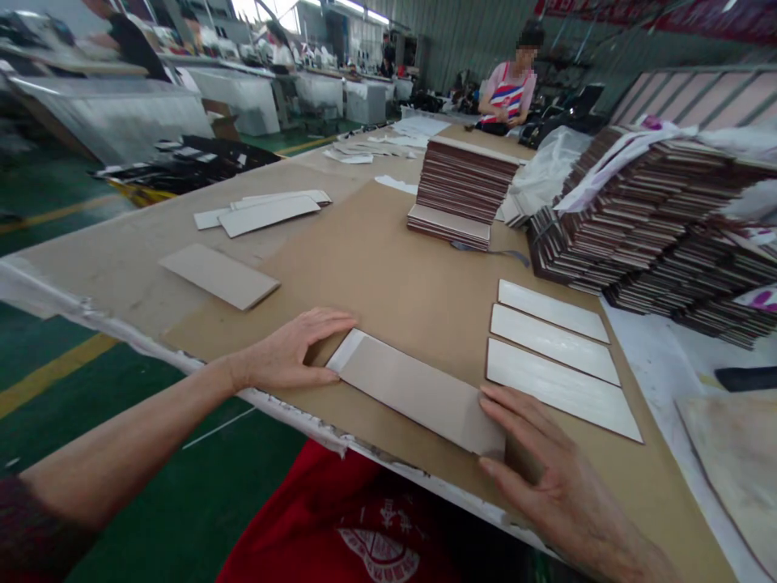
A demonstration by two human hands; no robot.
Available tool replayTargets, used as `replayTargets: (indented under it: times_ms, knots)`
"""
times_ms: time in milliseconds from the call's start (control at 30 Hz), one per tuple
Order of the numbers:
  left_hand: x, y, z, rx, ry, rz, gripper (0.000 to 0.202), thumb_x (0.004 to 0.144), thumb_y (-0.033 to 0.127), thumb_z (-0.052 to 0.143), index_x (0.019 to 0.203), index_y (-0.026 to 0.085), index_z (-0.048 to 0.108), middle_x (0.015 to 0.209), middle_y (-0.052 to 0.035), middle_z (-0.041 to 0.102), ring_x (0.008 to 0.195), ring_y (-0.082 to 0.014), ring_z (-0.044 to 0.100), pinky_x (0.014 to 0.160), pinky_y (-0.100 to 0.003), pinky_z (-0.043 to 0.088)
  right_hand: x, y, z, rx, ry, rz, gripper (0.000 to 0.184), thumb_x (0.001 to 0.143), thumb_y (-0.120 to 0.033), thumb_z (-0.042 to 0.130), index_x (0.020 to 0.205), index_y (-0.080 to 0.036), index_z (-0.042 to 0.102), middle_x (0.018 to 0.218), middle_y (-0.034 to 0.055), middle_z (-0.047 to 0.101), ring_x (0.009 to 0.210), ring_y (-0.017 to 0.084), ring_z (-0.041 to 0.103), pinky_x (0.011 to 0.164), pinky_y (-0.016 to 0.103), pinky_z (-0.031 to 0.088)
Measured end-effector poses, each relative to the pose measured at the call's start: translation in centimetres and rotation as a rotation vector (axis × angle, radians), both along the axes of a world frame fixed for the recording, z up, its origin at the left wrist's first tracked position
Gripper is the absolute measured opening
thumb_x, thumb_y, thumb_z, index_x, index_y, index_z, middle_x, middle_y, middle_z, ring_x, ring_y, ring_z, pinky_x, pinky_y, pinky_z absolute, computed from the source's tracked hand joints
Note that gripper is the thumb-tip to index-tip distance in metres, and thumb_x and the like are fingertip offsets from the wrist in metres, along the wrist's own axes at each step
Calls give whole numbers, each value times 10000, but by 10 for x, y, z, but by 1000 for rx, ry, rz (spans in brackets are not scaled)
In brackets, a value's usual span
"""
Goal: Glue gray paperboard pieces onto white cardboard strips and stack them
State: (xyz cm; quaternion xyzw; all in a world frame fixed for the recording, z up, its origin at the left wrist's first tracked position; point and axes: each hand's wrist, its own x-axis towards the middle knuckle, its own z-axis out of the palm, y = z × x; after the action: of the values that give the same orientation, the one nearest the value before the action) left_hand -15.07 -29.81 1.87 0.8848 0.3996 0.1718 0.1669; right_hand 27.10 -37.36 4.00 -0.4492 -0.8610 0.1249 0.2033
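Note:
A long beige board strip point(418, 389) with a pale band at its left end lies flat on the brown-covered table, close to the front edge. The fingertips and thumb of my left hand point(297, 352) hold its left end at the two corners. At the other end, my right hand point(546, 465) grips the strip in the same way, fingers along the far side and thumb at the near corner. Three strips with glossy white faces and dark edges, the nearest white strip point(564, 393) among them, lie side by side beyond my right hand.
Another beige board point(218, 275) lies at left, with pale strips point(267, 212) behind it. A tall stack of boards point(464, 186) stands farther back. Large piles of dark-edged boards point(655, 219) line the right side. A co-worker point(510, 85) is at the far end.

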Motion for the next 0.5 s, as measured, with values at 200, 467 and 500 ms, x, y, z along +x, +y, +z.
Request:
replayTargets:
  times_ms: [200, 467, 500]
  knots:
    - [-3, 2, -4, -6, -28, -11, 792, 866, 528, 705, 1537, 277, 367, 1495, -136, 483, 1388, -331, 429, 1168, -537, 357, -15, 12, -5, -11, -11, 12, 501, 920, -302, 642, 1412, -247, 569, 1480, 78, 556, 1378, 288, 496, 1131, 542, 470]
    - [-4, 1, -7, 23, -37, -10, 809, 855, 548, 713, 1534, 251, 389, 1483, -146, 502, 1382, -338, 441, 1166, -530, 362, -20, 13, -6, 4, -30, 29, 493, 918, -309, 645, 1403, -242, 586, 1454, 92, 582, 1360, 304, 518, 1117, 557, 479]
    - [-4, 1, -7, 27, -41, -14, 801, 856, 548, 711, 1530, 247, 399, 1477, -146, 511, 1377, -335, 449, 1164, -527, 365, -21, 13, -6, 3, -32, 29, 491, 919, -309, 644, 1401, -240, 588, 1452, 95, 583, 1356, 304, 522, 1116, 557, 479]
